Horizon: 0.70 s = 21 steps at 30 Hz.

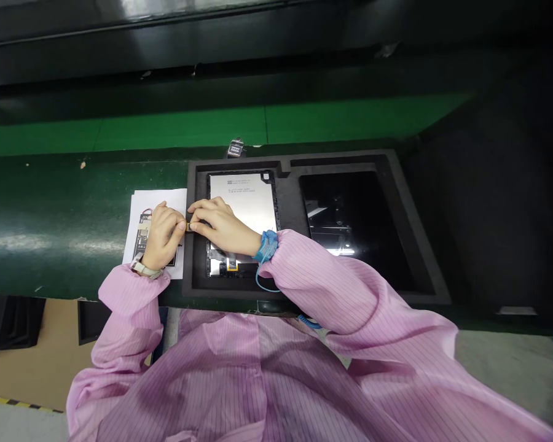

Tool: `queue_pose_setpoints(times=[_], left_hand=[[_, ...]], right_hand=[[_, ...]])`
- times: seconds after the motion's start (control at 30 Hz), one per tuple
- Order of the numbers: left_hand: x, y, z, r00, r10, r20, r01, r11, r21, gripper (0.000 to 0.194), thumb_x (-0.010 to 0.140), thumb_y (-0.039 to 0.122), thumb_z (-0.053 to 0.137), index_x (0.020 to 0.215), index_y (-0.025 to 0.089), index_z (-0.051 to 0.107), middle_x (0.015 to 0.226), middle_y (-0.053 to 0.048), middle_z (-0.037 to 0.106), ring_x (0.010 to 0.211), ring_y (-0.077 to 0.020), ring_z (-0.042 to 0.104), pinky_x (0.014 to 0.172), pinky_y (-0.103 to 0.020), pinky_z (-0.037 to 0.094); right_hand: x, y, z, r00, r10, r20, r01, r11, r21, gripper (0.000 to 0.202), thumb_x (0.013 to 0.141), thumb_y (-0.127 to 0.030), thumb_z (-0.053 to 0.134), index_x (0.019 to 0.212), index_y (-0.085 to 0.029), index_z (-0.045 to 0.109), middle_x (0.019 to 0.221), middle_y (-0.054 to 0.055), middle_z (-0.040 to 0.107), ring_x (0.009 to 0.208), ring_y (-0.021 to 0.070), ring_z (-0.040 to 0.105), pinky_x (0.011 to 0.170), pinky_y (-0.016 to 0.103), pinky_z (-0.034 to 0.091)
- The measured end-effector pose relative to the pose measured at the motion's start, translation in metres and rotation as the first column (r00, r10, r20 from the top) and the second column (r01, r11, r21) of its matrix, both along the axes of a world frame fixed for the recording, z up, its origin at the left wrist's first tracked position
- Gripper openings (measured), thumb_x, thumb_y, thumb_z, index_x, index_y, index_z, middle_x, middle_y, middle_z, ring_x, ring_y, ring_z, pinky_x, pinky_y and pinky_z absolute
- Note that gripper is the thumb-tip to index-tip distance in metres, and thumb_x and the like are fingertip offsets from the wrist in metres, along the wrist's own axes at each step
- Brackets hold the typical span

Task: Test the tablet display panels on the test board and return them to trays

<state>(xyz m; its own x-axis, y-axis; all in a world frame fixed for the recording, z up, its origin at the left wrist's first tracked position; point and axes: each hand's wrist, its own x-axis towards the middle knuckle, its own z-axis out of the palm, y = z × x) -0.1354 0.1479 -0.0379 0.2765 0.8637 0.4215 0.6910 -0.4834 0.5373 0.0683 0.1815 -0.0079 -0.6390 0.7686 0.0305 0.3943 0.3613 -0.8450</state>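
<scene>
Over a circuit board [142,236] lying on white paper sheets [137,205], my left hand [162,236] pinches one side of a small yellowish strip [188,227]. My right hand [221,226] pinches the strip's other side, its wrist in a blue band. The strip is above the left edge of a black foam tray [196,270]. Beneath my right hand, in the tray's left recess, lies a device panel [246,196] with a silvery plate; a yellow-edged flex piece [231,264] shows near its bottom. Fingers partly hide the board and panel.
A dark glossy screen [350,221] fills the tray's right recess. Behind the tray sits a small item with a label [235,148]. The green bench [50,221] extends left, with small scraps on it. Dark trays [9,322] are at the lower left.
</scene>
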Motion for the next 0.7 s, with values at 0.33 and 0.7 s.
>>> queue_pose_setpoints(times=[0.33, 0.7], left_hand=[[0.040, -0.048, 0.024, 0.887, 0.336, 0.316, -0.347, 0.938, -0.022, 0.059, 0.103, 0.035, 0.050, 0.158, 0.031, 0.028, 0.164, -0.014, 0.033, 0.150, -0.0290, 0.041, 0.126, -0.053, 0.032], [0.086, -0.066, 0.021, 0.853, 0.352, 0.385, -0.050, 0.790, -0.612, 0.076, 0.092, 0.038, 0.064, 0.158, 0.031, 0.028, 0.174, -0.010, 0.018, 0.162, -0.0320, 0.017, 0.130, -0.054, 0.020]], right_hand=[[0.072, 0.051, 0.004, 0.765, -0.602, 0.232, 0.554, 0.797, 0.240, 0.034, 0.103, -0.033, 0.037, 0.109, -0.013, 0.064, 0.124, 0.021, 0.065, 0.123, 0.0379, 0.053, 0.106, 0.056, 0.040], [0.065, 0.053, 0.004, 0.727, -0.540, 0.425, 0.426, 0.840, 0.338, 0.053, 0.104, -0.043, 0.038, 0.118, -0.001, 0.066, 0.132, 0.027, 0.059, 0.130, 0.0419, 0.044, 0.106, 0.057, 0.036]])
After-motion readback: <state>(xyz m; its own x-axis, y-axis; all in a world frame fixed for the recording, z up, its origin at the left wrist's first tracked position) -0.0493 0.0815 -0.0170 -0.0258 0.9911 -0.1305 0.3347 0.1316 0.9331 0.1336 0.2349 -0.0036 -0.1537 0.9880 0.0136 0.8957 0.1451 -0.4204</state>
